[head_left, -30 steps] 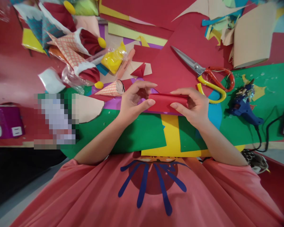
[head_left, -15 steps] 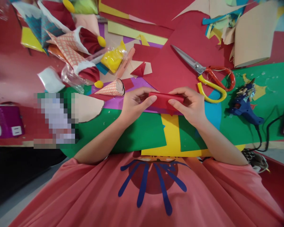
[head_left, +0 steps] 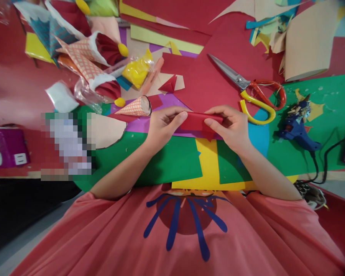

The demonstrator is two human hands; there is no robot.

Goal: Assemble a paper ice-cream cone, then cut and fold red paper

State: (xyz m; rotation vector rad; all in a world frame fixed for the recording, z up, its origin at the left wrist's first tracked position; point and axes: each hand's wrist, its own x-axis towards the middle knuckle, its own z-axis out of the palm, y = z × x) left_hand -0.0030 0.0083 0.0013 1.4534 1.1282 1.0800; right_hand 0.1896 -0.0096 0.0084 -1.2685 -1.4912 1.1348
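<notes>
A small folded piece of red paper (head_left: pixel 197 122) is pinched between both hands near the middle of the view. My left hand (head_left: pixel 167 124) grips its left end, thumb in front. At its right end, my right hand (head_left: pixel 229 124) holds it the same way, fingers behind. A small red point of paper hangs below the piece, near the right thumb. Under the hands lie purple paper (head_left: pixel 138 125) and green sheets (head_left: pixel 172 157). Large scissors (head_left: pixel 243 85) with red and yellow handles rest on red paper beyond my right hand.
A blue glue gun (head_left: pixel 297 132) with a black cable lies at the right. Checked paper cones (head_left: pixel 136 106), a yellow packet (head_left: pixel 138 71) and a pale paper piece (head_left: pixel 107 130) are at the left. A beige paper roll (head_left: pixel 309 42) stands at the back right.
My left thumb has shifted slightly up and left on the red paper, and more of the paper's front shows. Both hands still hold it in nearly the same place.
</notes>
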